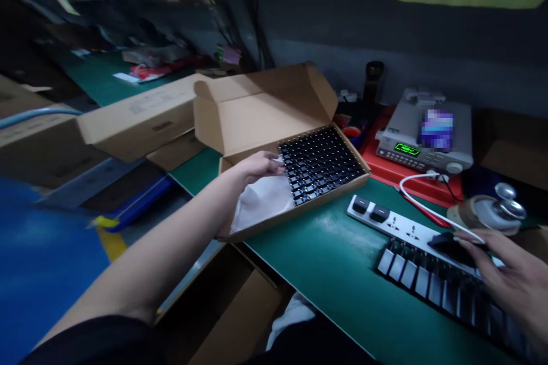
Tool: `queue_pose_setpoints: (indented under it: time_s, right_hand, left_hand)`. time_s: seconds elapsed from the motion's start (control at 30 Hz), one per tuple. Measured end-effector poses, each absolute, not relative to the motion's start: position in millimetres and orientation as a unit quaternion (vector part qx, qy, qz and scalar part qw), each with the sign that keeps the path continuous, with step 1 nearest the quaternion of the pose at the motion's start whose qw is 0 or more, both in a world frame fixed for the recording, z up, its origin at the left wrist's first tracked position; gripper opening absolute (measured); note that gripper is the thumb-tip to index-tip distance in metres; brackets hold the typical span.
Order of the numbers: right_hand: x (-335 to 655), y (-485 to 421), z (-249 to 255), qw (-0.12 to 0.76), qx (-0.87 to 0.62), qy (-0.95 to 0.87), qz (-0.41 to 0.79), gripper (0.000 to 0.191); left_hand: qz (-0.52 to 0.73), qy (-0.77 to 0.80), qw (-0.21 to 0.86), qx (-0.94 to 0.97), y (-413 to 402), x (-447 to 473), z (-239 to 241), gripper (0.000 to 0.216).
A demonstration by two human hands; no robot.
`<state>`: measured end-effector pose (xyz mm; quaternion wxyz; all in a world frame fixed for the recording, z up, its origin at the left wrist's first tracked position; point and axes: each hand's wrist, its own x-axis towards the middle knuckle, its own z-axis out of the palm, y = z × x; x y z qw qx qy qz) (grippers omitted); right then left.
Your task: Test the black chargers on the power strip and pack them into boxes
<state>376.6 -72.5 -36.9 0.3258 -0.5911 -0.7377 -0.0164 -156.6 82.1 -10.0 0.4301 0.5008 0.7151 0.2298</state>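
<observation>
My left hand point(262, 165) reaches into an open cardboard box point(295, 210), its fingers curled at the edge of the packed rows. Whatever it may hold is hidden. Black plug-in power adapters point(323, 162) with metal pins fill the box's right part; a white sheet point(265, 199) covers the left part. At the right, my right hand point(505, 265) closes around a black power adapter point(454, 245) over the white power strip point(402, 228). A white cable point(411, 182) runs to that hand. Along the strip's near side lies a row of similar black adapters point(422, 282).
A grey test instrument point(426, 131) with a lit green display stands on a red tray point(379, 145). Beside it is a bottle with a metal pump top point(488, 211). Closed cartons point(145, 117) are at the left, and an open carton point(226, 308) sits below the green table's edge point(295, 285).
</observation>
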Motion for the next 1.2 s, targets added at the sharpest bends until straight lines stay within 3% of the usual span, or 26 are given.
queue_pose_setpoints:
  time_s: [0.1,0.2,0.27,0.33,0.43,0.53,0.67,0.8,0.93,1.07,1.2]
  right_hand:
    - [373,-74,-30,0.322,-0.549,-0.771,-0.002,0.017]
    - [367,-73,-25,0.328,-0.543,-0.772,0.027,0.013]
    - [364,-74,-21,0.330,-0.551,-0.765,0.037,0.013]
    - [361,-75,-18,0.337,-0.561,-0.754,0.052,0.013]
    - [367,-79,-16,0.397,-0.586,-0.696,0.117,0.015]
    - [383,-85,-18,0.469,-0.604,-0.615,0.192,0.016]
    - [400,-92,-17,0.408,-0.614,-0.652,0.176,0.013]
    - [398,-94,-13,0.354,-0.588,-0.719,0.107,0.013]
    - [396,-93,-12,0.315,-0.554,-0.767,0.075,0.010]
    - [396,-91,-13,0.305,-0.555,-0.772,0.055,0.008]
    - [395,-91,-14,0.315,-0.555,-0.769,0.046,0.008]
  left_hand:
    - [0.286,0.721,0.334,0.536,54,-136,-2,0.063]
    - [0.332,0.650,0.225,0.645,7,-84,2,0.050]
    - [0.280,0.563,0.239,0.740,-33,-34,-5,0.036]
    - [0.224,0.450,0.239,0.831,-70,19,-22,0.051]
    - [0.162,0.423,0.213,0.866,-102,83,-57,0.068]
    - [0.171,0.452,0.185,0.856,-110,108,-87,0.053]
    - [0.228,0.433,0.196,0.850,-112,91,-102,0.044]
    - [0.292,0.397,0.203,0.846,-108,63,-85,0.037]
    - [0.297,0.324,0.123,0.890,-81,61,-48,0.037]
    - [0.185,0.249,0.031,0.950,-41,88,-12,0.040]
    - [0.012,0.205,0.015,0.978,-11,128,16,0.041]
